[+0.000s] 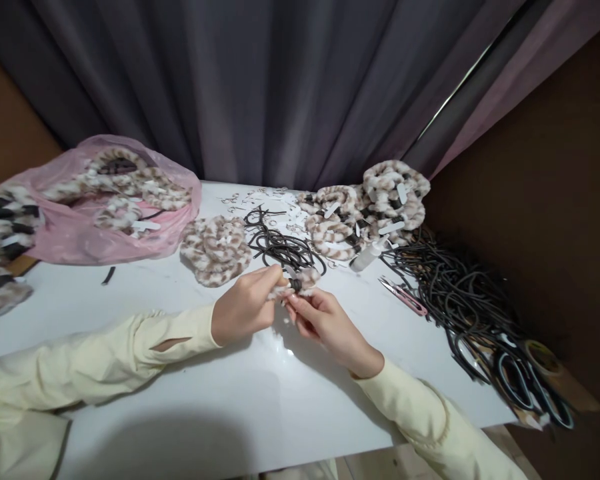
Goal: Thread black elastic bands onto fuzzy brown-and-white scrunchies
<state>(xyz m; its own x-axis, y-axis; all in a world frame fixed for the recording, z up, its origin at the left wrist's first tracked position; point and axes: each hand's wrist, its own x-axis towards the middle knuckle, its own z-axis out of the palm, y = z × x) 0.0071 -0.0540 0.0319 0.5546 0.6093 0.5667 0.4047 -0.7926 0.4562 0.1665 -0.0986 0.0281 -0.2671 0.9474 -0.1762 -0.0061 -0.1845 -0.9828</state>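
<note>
Above the middle of the table, my left hand (247, 300) is closed round one side of a furry spotted loop (309, 278) in white and brown. A black wrapped band (295, 285) sits on the loop between my hands. My right hand (327, 325) pinches at the loop's underside, just below the band; my fingers hide most of the held part. Right behind lies a heap of cut black cords (285, 248). Left of it rests a pile of furry spotted loops (216, 252).
A pink plastic bag (75, 237) with furry loops stands left. Tagged loops (397, 183), a small bottle (366, 257), pink-handled thread snips (405, 297), a tangle of black cord (465, 287) and scissors (517, 380) lie right. Small metal pieces (237, 199) are scattered at the back.
</note>
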